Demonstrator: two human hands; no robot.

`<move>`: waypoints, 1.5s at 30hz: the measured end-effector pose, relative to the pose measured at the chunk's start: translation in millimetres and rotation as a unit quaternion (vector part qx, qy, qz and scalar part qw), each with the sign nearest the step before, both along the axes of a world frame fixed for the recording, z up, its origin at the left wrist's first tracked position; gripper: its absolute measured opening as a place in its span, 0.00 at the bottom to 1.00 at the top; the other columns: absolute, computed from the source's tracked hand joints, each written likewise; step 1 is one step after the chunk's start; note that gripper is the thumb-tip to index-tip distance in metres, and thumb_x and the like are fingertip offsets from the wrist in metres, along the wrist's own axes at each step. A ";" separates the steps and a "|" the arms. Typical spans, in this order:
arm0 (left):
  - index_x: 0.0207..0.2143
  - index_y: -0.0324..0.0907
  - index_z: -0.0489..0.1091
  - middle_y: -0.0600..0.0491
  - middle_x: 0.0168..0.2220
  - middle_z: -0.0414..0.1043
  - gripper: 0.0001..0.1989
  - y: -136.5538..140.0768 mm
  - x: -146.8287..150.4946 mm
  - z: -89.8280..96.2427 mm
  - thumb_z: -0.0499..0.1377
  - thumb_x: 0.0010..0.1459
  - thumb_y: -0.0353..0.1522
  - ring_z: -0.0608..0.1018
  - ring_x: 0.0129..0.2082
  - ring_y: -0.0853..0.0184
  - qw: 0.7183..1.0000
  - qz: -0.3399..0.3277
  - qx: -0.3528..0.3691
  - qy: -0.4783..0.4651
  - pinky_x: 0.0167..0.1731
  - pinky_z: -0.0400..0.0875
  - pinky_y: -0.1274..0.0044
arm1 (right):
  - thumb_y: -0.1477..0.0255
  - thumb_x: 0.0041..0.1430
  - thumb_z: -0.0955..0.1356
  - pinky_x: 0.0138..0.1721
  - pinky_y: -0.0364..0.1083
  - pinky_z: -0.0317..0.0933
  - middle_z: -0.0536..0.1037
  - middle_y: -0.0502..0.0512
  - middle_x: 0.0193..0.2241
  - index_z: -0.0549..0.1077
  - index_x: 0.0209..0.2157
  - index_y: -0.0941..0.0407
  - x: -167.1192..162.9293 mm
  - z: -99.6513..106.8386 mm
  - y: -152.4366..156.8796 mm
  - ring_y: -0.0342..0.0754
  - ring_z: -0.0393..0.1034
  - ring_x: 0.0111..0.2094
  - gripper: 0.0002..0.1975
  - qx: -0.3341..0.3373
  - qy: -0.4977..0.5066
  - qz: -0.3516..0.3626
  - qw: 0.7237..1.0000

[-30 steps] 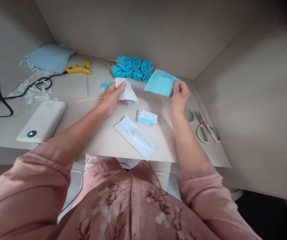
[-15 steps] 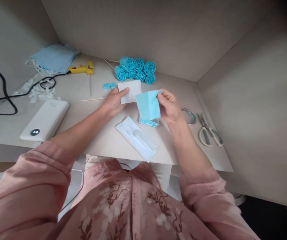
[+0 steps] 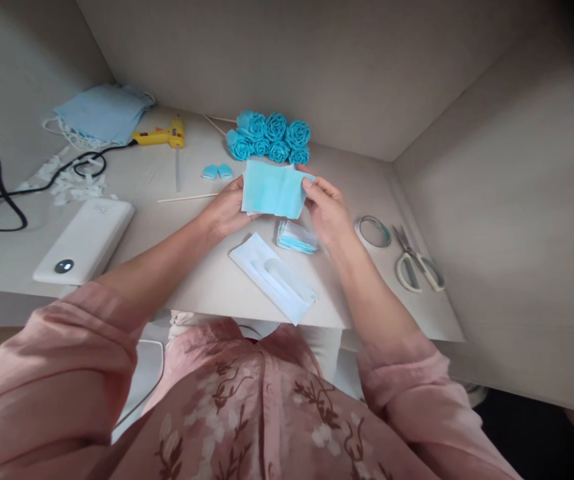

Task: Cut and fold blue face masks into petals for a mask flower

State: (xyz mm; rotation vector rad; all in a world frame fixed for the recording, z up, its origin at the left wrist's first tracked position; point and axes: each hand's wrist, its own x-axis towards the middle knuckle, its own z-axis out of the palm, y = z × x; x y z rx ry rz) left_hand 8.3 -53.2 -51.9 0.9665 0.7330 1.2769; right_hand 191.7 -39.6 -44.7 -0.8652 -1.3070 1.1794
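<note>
A blue rectangle of face mask fabric [image 3: 273, 190] is held up over the table, lying over a white piece whose edges peek out at its top and bottom. My left hand [image 3: 227, 207] grips the left side, its fingertips mostly hidden behind the fabric. At the right edge, my right hand [image 3: 327, 203] pinches the blue piece between thumb and fingers. Just below the hands rests a small stack of folded blue and white fabric pieces [image 3: 297, 238]. Nearer the table's front edge, a pale pleated mask piece [image 3: 273, 277] lies at a slant.
Blue fabric roses [image 3: 277, 139] with sticks lie at the back. On the left are a yellow glue gun [image 3: 161, 135], a pile of masks [image 3: 101, 115], white scraps [image 3: 74, 185] and a power bank [image 3: 87, 240]. Scissors [image 3: 411, 260] and a tape roll [image 3: 374, 232] lie right.
My right hand has moved the blue piece up and left, over the white piece in my left hand. The stack below is now more exposed.
</note>
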 end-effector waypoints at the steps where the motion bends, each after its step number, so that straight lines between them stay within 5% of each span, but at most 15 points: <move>1: 0.40 0.44 0.75 0.50 0.42 0.80 0.13 0.2 -0.7 -0.8 0.68 0.52 0.36 0.81 0.45 0.59 1.000 0.001 -0.006 -0.005 0.44 0.78 0.68 | 0.51 0.45 0.77 0.44 0.48 0.70 0.80 0.51 0.38 0.75 0.27 0.53 0.9 -1.2 0.6 0.47 0.74 0.40 0.20 -0.019 0.002 0.013 1.000; 5: 0.43 0.44 0.75 0.51 0.41 0.80 0.15 2.2 -2.7 -3.5 0.68 0.52 0.36 0.81 0.44 0.59 1.000 -0.008 -0.022 -0.009 0.45 0.77 0.68 | 0.50 0.42 0.77 0.33 0.45 0.68 0.72 0.47 0.25 0.70 0.24 0.53 1.2 -3.7 0.4 0.43 0.68 0.29 0.23 -0.063 0.000 0.032 0.998; 13: 0.44 0.42 0.73 0.45 0.46 0.79 0.26 1.6 -3.1 6.0 0.60 0.57 0.54 0.79 0.52 0.51 0.999 -0.035 -0.029 0.004 0.46 0.77 0.63 | 0.49 0.46 0.75 0.33 0.42 0.62 0.72 0.45 0.27 0.74 0.30 0.54 -0.1 -6.0 3.7 0.41 0.66 0.29 0.23 0.023 -0.038 -0.065 0.997; 20: 0.47 0.42 0.72 0.49 0.48 0.76 0.28 0.5 -4.2 -6.5 0.73 0.43 0.38 0.79 0.46 0.59 0.990 0.055 0.063 0.112 0.45 0.73 0.71 | 0.49 0.51 0.73 0.37 0.44 0.65 0.77 0.48 0.32 0.77 0.33 0.53 2.3 -6.9 4.6 0.43 0.70 0.34 0.21 0.080 -0.076 -0.118 0.987; 29: 0.45 0.45 0.75 0.53 0.27 0.70 0.21 7.2 -11.5 -8.2 0.71 0.47 0.38 0.77 0.44 0.55 0.980 0.116 0.065 0.149 0.43 0.70 0.71 | 0.52 0.57 0.71 0.42 0.50 0.70 0.77 0.50 0.35 0.76 0.52 0.46 7.6 -12.7 12.2 0.50 0.74 0.44 0.24 0.097 -0.115 -0.145 0.978; 35: 0.44 0.44 0.74 0.59 0.18 0.57 0.19 14.4 -13.9 -14.5 0.70 0.51 0.41 0.74 0.27 0.66 0.971 0.129 0.108 0.169 0.30 0.65 0.77 | 0.50 0.60 0.68 0.42 0.51 0.71 0.77 0.52 0.35 0.75 0.55 0.51 11.7 -20.6 17.3 0.50 0.75 0.42 0.27 0.130 -0.161 -0.156 0.966; 45: 0.45 0.42 0.73 0.60 0.19 0.59 0.16 10.8 -11.5 -9.9 0.66 0.55 0.37 0.65 0.18 0.72 0.971 0.129 0.124 0.160 0.23 0.57 0.80 | 0.52 0.63 0.66 0.37 0.49 0.70 0.73 0.51 0.32 0.72 0.58 0.50 10.9 -20.9 13.5 0.47 0.72 0.36 0.27 0.169 -0.193 -0.170 0.951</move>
